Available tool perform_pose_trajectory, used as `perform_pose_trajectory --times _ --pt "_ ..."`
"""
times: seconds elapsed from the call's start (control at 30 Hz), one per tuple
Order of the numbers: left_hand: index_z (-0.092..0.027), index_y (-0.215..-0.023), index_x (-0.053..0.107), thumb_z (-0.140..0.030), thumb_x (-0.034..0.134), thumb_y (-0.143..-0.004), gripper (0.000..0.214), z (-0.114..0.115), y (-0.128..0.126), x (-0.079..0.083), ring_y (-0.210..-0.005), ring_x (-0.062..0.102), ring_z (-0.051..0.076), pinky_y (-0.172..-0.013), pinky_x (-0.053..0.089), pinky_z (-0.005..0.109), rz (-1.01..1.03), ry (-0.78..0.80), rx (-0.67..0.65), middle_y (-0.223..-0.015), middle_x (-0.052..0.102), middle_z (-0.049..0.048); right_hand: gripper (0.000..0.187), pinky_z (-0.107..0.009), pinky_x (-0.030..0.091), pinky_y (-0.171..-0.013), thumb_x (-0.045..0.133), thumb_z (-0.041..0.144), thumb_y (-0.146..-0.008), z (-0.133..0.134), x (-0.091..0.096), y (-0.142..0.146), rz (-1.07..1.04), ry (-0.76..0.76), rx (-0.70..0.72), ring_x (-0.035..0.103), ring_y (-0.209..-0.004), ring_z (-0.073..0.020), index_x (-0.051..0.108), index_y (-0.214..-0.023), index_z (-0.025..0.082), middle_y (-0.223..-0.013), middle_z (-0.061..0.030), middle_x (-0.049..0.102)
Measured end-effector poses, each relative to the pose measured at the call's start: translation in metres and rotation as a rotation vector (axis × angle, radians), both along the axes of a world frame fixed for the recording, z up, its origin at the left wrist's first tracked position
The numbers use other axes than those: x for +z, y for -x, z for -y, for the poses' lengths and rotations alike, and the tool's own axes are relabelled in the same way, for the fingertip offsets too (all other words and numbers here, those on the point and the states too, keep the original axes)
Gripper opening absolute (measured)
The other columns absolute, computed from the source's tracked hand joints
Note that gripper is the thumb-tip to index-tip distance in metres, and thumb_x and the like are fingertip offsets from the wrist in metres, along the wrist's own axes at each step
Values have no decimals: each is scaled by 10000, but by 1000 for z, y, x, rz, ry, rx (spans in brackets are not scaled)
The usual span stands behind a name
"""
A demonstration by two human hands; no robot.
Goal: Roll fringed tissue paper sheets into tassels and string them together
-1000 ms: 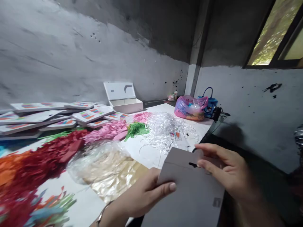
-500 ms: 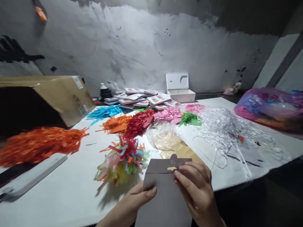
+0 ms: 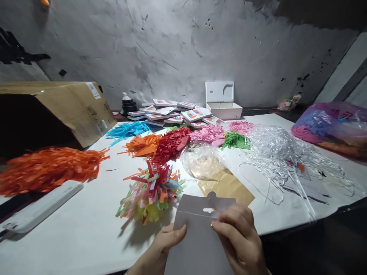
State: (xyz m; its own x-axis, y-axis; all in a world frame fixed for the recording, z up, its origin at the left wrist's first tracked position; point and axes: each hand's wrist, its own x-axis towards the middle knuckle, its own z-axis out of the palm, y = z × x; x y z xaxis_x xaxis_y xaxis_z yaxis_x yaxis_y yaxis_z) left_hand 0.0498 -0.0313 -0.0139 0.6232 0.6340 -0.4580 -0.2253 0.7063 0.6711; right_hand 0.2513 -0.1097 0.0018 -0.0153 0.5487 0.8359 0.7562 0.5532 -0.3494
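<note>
Both of my hands hold a flat grey card sleeve (image 3: 197, 240) with a hang-hole tab at its top, low in the middle of the view over the table's near edge. My left hand (image 3: 162, 250) grips its left side with the thumb on top. My right hand (image 3: 239, 238) pinches the top right by the tab, fingers curled. Just beyond the sleeve lies a multicoloured bunch of shredded paper (image 3: 151, 191) and a clear bag on gold foil (image 3: 213, 173).
The white table (image 3: 86, 236) carries piles of shredded paper: orange (image 3: 48, 168), red (image 3: 172, 145), pink (image 3: 208, 134), green, blue and clear plastic strips (image 3: 275, 152). A cardboard box (image 3: 65, 110) lies at left, stacked flat packs (image 3: 177, 112) and an open white box (image 3: 222, 103) by the wall, a pink bag (image 3: 332, 128) at right.
My view swung left from the table's right corner to face the whole table. The grey sleeve stayed in both hands; my right hand shifted onto its top near the tab.
</note>
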Motion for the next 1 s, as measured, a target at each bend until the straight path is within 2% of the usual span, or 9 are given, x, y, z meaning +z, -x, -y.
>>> perform_pose_trajectory --times 0.17,0.3,0.4,0.6,0.67,0.77,0.83,0.93,1.0 --pt "-126 -1134 769 -393 904 -683 541 -4 4 4 -943 757 350 -858 577 421 7 -62 3 -974 806 160 148 -367 521 -844 537 169 -976 20 -22 -26 -270 -11 -340 681 -870 -217 645 -983 270 -892 -27 705" --pt "-158 -1145 771 -425 914 -667 566 -3 5 7 -897 748 303 -804 563 361 -3 -94 -46 -977 803 132 213 -536 430 -1029 666 278 -941 26 -16 -52 45 -38 -838 620 -1155 -348 697 -1144 224 -1261 -141 657" --pt "-179 -1117 788 -456 904 -677 533 0 -1 12 -908 725 274 -831 536 330 -35 -160 -132 -968 801 102 370 -565 385 -1087 685 329 -936 16 -3 -36 209 -77 -671 585 -1225 -352 640 -1271 179 -1347 -169 605" --pt "-186 -1070 807 -545 862 -695 521 2 -10 15 -903 693 260 -839 521 321 -63 -303 -258 -951 797 79 128 -375 502 -915 619 117 -943 -1 6 1 -66 3 -217 649 -973 -207 682 -973 225 -936 -35 686" --pt "-175 -1083 800 -525 882 -676 543 0 -6 13 -880 705 266 -812 528 324 -48 -264 -203 -940 799 89 118 -372 510 -924 619 137 -947 4 3 -12 -133 -42 -312 657 -969 -204 685 -972 231 -951 -32 692" --pt "-168 -1125 779 -458 889 -695 530 -6 4 9 -855 732 277 -771 544 331 -17 -184 -85 -936 803 104 91 -403 494 -975 656 275 -950 16 -4 -44 -228 -96 -752 668 -1023 -243 721 -969 214 -1047 -76 713" --pt "-164 -1153 761 -424 875 -726 513 -11 7 7 -855 745 286 -765 556 342 3 -167 -7 -938 805 113 348 -484 458 -1033 665 478 -922 23 -10 -58 -218 -33 -914 620 -1182 -337 736 -1091 182 -1251 -152 671" --pt "-136 -1143 750 -438 871 -726 529 -15 1 6 -892 751 326 -758 577 365 28 -207 -1 -971 801 146 716 -410 576 -846 578 724 -863 34 -19 -48 -358 173 -641 667 -1138 -355 649 -1327 183 -1263 -163 680" --pt "-155 -1194 721 -459 863 -729 574 -13 -10 9 -1018 727 359 -824 583 392 -16 -327 51 -1109 775 163 606 -303 587 -621 607 697 -856 44 -21 -30 -423 288 -453 749 -879 -300 714 -1238 239 -964 -87 769"
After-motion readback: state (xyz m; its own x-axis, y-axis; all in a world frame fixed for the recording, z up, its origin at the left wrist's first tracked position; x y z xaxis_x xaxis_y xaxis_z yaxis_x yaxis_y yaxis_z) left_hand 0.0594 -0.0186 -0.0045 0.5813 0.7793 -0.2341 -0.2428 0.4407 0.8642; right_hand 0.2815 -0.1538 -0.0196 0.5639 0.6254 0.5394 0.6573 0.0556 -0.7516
